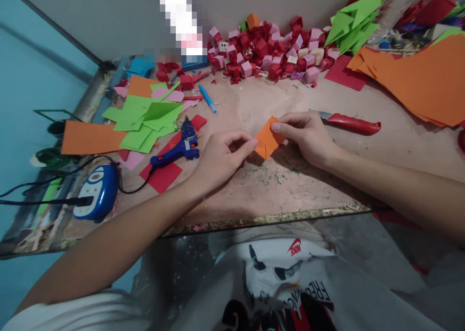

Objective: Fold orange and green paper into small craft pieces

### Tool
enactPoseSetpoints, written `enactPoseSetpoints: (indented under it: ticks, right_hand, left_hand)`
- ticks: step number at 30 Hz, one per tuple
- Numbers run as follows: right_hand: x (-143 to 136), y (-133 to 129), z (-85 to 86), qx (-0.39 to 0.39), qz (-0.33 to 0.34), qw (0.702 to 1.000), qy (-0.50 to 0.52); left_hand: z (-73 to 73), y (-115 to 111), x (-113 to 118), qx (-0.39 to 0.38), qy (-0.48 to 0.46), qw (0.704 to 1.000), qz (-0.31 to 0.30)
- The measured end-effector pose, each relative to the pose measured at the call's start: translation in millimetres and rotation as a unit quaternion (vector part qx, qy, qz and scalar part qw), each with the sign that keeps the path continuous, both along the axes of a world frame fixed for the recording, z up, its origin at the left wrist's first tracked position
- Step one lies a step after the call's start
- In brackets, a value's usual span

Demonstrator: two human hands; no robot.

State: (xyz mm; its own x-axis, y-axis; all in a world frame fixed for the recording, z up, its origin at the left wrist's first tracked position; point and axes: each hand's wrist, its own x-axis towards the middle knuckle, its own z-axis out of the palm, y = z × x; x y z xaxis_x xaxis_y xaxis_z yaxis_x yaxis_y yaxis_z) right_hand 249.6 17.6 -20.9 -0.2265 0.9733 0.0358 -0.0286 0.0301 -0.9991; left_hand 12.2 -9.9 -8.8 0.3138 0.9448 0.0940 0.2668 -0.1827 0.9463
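Observation:
A small orange paper piece (268, 140) with creases is held up between both hands, over the table near its front edge. My left hand (232, 151) pinches its left corner between thumb and fingers. At the upper right corner, the thumb and fingers of my right hand (301, 133) are closed on the same paper. Small green scraps lie on the tabletop under and around it. Just beyond my right hand is a knife with a red handle (354, 124), its blade partly hidden behind the fingers.
A blue glue gun (178, 148), a blue-white power socket (97, 193) with cables, green sheets (145, 118) and a blue pen (207, 99) lie left. Red and pink paper cubes (261, 50) are heaped at the back. Large orange sheets (421, 79) lie right.

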Motion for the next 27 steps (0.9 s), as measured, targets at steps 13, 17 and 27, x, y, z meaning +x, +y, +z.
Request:
enactPoseSetpoints:
  ticks: [13, 17, 27]
  right_hand:
    - [0, -2, 3.2, 0.039, 0.086, 0.991, -0.092]
    - [1, 0, -2.3, 0.068, 0.113, 0.985, -0.111]
    - [-1, -1, -3.8, 0.064, 0.113, 0.984, -0.124]
  left_hand:
    - [-6.5, 3, -1, 0.052, 0.018, 0.998, -0.005]
    - [-4.0, 5, -2, 0.05, 0.051, 0.997, -0.042]
    - [-5.3, 4, -6, 0.076, 0.099, 0.992, -0.035]
